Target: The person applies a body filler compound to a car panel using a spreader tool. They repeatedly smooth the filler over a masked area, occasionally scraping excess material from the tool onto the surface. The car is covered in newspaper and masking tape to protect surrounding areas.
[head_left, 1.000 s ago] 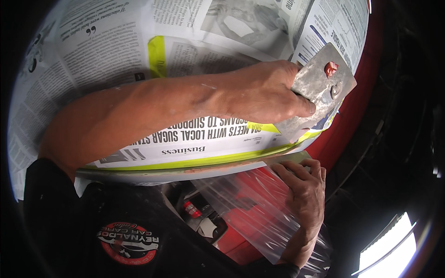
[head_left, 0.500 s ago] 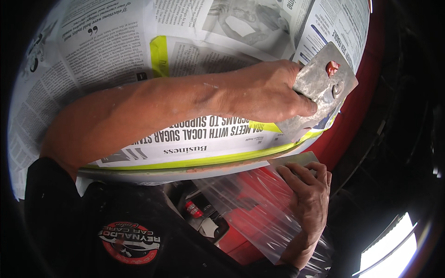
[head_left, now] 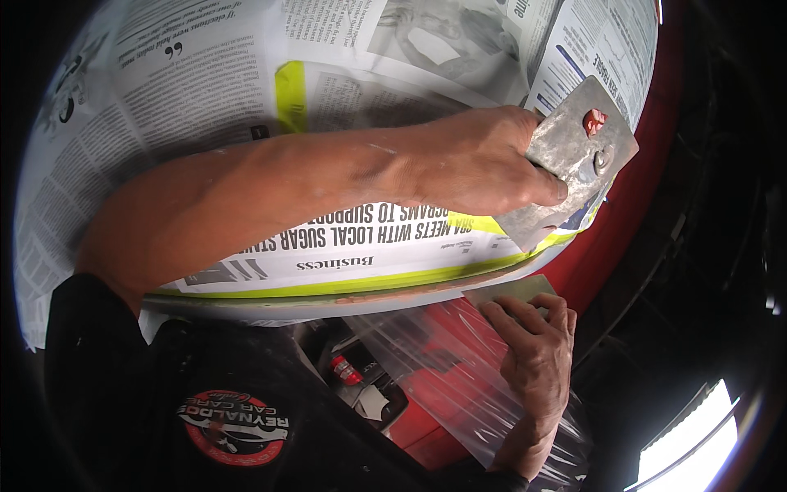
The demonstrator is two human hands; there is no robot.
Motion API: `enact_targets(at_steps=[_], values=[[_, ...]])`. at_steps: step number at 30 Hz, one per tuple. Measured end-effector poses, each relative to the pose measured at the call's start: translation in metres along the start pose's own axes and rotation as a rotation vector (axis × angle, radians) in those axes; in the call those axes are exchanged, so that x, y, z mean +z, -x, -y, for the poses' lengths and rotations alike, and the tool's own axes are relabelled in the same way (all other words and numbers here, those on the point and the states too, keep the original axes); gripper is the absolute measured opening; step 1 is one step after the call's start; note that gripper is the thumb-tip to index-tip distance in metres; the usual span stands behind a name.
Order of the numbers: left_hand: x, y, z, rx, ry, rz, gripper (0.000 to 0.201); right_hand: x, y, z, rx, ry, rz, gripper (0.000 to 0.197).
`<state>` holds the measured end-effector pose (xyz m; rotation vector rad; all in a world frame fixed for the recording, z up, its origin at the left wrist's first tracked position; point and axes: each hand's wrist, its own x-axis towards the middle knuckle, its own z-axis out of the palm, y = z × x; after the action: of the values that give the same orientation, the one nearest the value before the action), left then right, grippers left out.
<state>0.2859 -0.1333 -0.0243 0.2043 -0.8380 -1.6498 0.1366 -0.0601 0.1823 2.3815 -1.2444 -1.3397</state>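
Observation:
My left arm reaches across from the left, and my left hand [head_left: 492, 168] grips a grey metal plate [head_left: 566, 143], thumb on top, the other fingers mostly hidden. On the plate sit a small red dab [head_left: 595, 122] and a grey blob [head_left: 602, 159], apart from each other. Lower down, my right hand [head_left: 537, 348] is closed on a thin flat spreader [head_left: 516, 289], fingertips pressed on its face. The spreader is beside the curved panel edge [head_left: 426, 297]; I cannot tell whether it touches. A brownish patch [head_left: 352, 300] shows along that edge.
Newspaper [head_left: 197, 90] covers the rounded surface, bordered by yellow-green tape [head_left: 270, 289]. Clear plastic film [head_left: 443, 353] hangs below, over a red surface. Red bodywork [head_left: 631, 197] curves down on the right. A red-labelled item [head_left: 346, 371] lies among dark things near my body.
My right hand and the spreader have shifted slightly left and nearer to me. The plate in my left hand has moved a little to the right.

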Motion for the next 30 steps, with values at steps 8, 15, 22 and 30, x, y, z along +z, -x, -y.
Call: enact_targets(at_steps=[8, 15, 22, 30], values=[[0.001, -0.002, 0.000, -0.024, 0.050, 0.011, 0.033, 0.001, -0.010, 0.011, -0.026, -0.024, -0.015, 0.056], [0.002, -0.001, 0.002, 0.016, 0.075, -0.015, 0.032, 0.005, -0.009, 0.016, -0.011, -0.044, -0.002, 0.054], [0.000, 0.002, -0.005, -0.032, 0.022, -0.006, 0.033, -0.003, 0.002, 0.006, -0.006, -0.014, -0.041, 0.060], [0.001, 0.000, 0.000, 0.019, 0.050, 0.001, 0.035, 0.012, -0.005, 0.018, 0.009, -0.043, -0.038, 0.059]])
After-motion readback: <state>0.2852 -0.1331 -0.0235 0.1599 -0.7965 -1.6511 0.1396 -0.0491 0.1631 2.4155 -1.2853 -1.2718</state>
